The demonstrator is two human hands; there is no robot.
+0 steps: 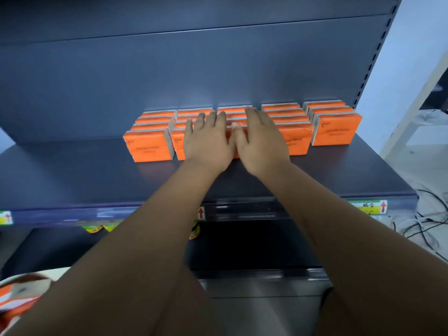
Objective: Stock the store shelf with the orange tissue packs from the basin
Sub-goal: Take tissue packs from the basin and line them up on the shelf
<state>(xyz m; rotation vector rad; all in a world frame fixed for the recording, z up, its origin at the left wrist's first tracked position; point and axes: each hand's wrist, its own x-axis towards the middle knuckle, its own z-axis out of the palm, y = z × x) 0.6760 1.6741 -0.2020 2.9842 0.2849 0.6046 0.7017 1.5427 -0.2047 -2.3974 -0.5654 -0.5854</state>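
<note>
Orange tissue packs stand upright in several rows on the dark shelf [72,180], from the leftmost front pack [149,147] to the rightmost front pack [335,130]. My left hand [206,141] and my right hand [260,144] lie flat, side by side, on the middle rows, fingers spread and thumbs touching. They hide the front pack of the centre row almost fully. Whether the palms press on the packs cannot be told. At the bottom left, the basin [24,278] shows a blurred rim, with more orange packs [12,301] inside.
The shelf's back panel rises behind the rows. Bare shelf surface lies left of and in front of the packs. A price strip [368,207] with red arrows runs along the front edge. A lower shelf holds yellow-green packets [97,229]. Cables [424,226] lie on the floor at right.
</note>
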